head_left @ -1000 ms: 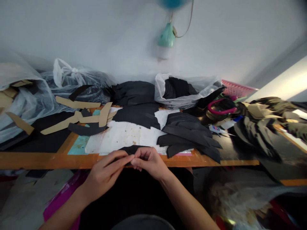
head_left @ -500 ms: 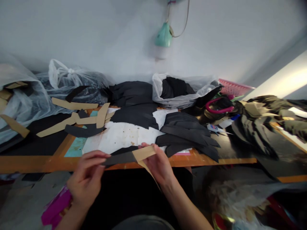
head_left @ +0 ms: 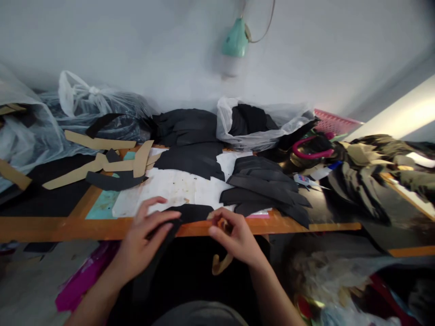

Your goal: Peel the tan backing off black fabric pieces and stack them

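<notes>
Holding one thin strip in each hand, a person sits at a cluttered bench; clock positions are taken from the centre of the view. The left hand [head_left: 141, 242], between 7 and 8 o'clock, pinches the upper end of a dark strip [head_left: 162, 248], which hangs below the bench edge at 7 o'clock. The right hand [head_left: 238, 237], between 5 and 6 o'clock, has its thumb and fingers closed around a tan strip [head_left: 223, 265], whose loose end curls out below at 6 o'clock. The hands are apart.

Both strips look very light. The tan one seems papery and springy, likely to crease or tear if tugged sharply; a pinch at its end, close to the curl, should suit it. The dark one looks soft and limp, with a matt face that probably slips little; its top corner is a sensible hold, and a second pinch lower down would stop it swinging.

Near 3 o'clock lies a small tube [head_left: 303, 180] with a blue-and-red printed label, too small to read. Beside it is a white bottle [head_left: 319, 174] with a blue cap; no lettering can be made out on it.
</notes>
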Motion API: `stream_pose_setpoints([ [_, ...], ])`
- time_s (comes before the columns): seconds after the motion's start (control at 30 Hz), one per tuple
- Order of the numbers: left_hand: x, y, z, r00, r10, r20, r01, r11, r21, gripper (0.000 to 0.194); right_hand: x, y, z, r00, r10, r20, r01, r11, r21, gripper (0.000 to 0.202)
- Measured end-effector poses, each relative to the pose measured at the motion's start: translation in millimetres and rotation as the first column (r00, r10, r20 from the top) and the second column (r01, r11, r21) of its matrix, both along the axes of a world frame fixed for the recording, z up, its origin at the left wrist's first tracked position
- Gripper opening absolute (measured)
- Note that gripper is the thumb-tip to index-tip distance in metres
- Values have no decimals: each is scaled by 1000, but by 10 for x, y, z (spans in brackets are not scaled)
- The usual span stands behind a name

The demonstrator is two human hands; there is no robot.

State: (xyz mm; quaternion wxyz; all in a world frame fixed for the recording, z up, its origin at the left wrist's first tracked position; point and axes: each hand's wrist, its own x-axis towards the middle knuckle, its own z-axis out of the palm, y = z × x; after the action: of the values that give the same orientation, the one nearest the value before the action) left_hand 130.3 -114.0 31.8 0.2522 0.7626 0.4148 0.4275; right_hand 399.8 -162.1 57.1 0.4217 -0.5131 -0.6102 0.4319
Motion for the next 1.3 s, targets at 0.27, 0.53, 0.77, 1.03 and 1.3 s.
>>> stream_pose_setpoints([
  [0.27, 109, -251, -111, 970, -223, 94, 241, 925, -295, 67, -162, 51, 34, 998, 42, 53, -42, 999, -14, 17],
  [0.53, -213, -208, -374, 967, 229, 108, -175, 913, -369, 29, -13, 209, -362, 886, -370, -280, 316, 923, -220, 33],
  [0.77, -285, -68, -427, 933, 359, 13, -330, 870, -368, 24, -152, 266, -460, 911, -403, 85, 400, 915, 49, 28],
  [1.03, -282, -75, -432, 934, 325, -146, -354, 894, -276, 19, -174, 265, -497, 887, -386, 253, 360, 922, 143, 28],
  [1.3, -238, -72, -393, 926, 309, -219, -337, 936, -103, 15, -171, 270, -512, 874, -364, 322, 323, 930, 175, 27],
])
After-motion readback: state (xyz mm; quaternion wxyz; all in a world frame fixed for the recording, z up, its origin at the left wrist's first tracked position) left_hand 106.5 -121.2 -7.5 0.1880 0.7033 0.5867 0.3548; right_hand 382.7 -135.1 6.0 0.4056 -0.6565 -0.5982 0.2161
